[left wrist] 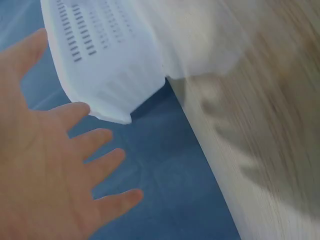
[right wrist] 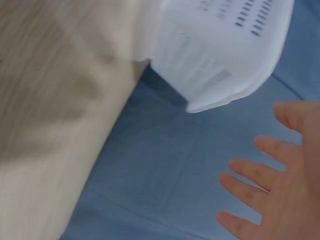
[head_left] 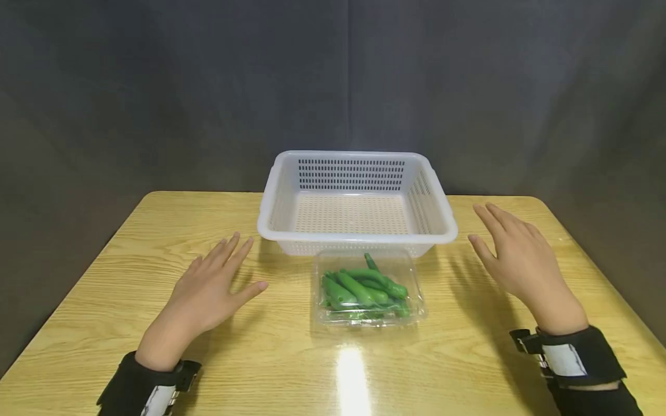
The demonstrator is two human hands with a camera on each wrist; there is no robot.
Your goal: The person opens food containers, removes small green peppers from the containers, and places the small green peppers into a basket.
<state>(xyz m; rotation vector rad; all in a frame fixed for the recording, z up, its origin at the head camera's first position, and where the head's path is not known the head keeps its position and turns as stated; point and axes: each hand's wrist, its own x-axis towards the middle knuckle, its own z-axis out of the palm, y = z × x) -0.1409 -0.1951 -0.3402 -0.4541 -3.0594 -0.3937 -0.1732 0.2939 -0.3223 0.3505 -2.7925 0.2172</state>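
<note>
A clear plastic box [head_left: 324, 315] of green peppers [head_left: 364, 289] lies on the table in the head view. Just behind it stands a white perforated basket [head_left: 359, 237], whose side also shows in the left wrist view and the right wrist view. My left hand [head_left: 205, 294] hovers left of the box, fingers spread and nothing in it. Over the table's right part, my right hand [head_left: 520, 257] is likewise spread and holds nothing, to the right of the basket. Both hands are apart from the box and the basket.
The light wooden table [head_left: 250, 358] has rounded far corners, and the basket sits near its back edge. A dark cloth [head_left: 224, 98] hangs behind. Black straps with white patches wrap both wrists. Light glares off the tabletop in front of the box.
</note>
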